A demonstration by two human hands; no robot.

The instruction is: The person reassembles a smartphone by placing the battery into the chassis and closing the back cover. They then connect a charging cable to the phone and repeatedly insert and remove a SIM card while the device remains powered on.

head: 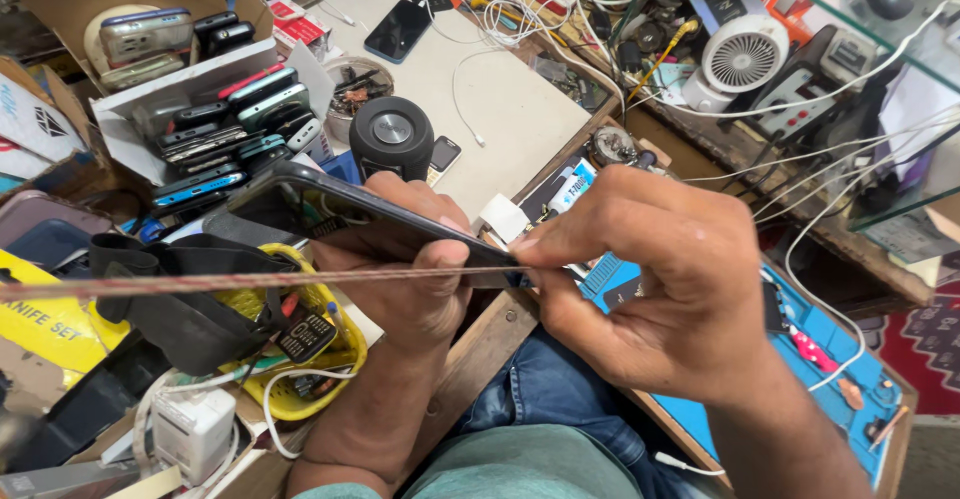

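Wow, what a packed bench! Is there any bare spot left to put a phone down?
The pale mat has bare room between the black phone at its far end and the round black speaker; only a thin white cable crosses it. The blue mat has a little room. The box of phones and yellow basket are crammed.

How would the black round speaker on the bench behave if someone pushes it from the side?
The black round speaker stands upright on its flat end, so it would probably slide rather than roll. It looks squat, so tipping seems unlikely. Tipped over, its cylinder side could roll toward the small phone beside it.
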